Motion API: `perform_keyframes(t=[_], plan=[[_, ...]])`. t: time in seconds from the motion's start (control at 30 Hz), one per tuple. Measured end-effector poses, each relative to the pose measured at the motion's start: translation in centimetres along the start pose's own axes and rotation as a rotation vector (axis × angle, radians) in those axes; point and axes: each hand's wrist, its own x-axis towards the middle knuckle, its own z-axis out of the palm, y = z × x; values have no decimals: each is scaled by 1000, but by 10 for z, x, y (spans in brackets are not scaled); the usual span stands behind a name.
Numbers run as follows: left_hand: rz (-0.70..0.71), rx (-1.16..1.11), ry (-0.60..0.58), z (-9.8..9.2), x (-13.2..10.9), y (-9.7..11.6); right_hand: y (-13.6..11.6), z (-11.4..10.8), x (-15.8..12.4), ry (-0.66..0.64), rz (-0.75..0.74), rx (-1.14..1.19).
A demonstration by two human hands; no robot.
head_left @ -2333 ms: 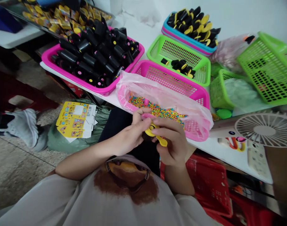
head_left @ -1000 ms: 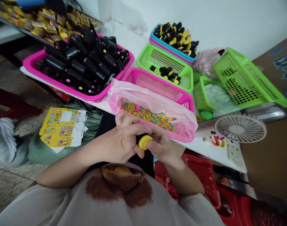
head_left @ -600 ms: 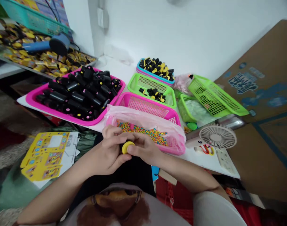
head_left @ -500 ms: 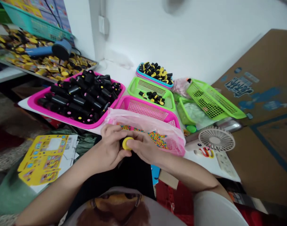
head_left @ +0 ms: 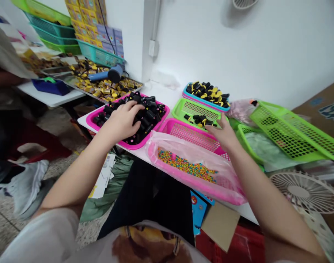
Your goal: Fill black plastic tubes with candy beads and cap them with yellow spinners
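White wall (head_left: 238, 54), illegible lettering (head_left: 328, 109), fingers (head_left: 130, 106) over black containers (head_left: 149, 117)

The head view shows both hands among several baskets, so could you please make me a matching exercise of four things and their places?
1. Left hand
2. Right hand
3. Coloured beads
4. Blue tool

A. On the heap of yellow pieces
B. At the green basket of black-and-yellow pieces
C. Over the pink tray of black pieces
D. In the plastic-draped pink basket

Pairs: 1-C, 2-B, 3-D, 4-A
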Motion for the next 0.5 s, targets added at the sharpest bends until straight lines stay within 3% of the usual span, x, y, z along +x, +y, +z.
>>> perform_keyframes(t=[0.1,0.2,0.3,0.5], plan=[[119,93,-144,-1,44,6,-10,2,-37,-129,27,117],[232,215,-327,7,83,11,-25,2,-79,-333,-137,192],[335,274,-440,20,107,8,-40,-6,-118,-416,-265,228],[392,362,-351,44,112,2,-52,-28,-160,-458,-272,234]])
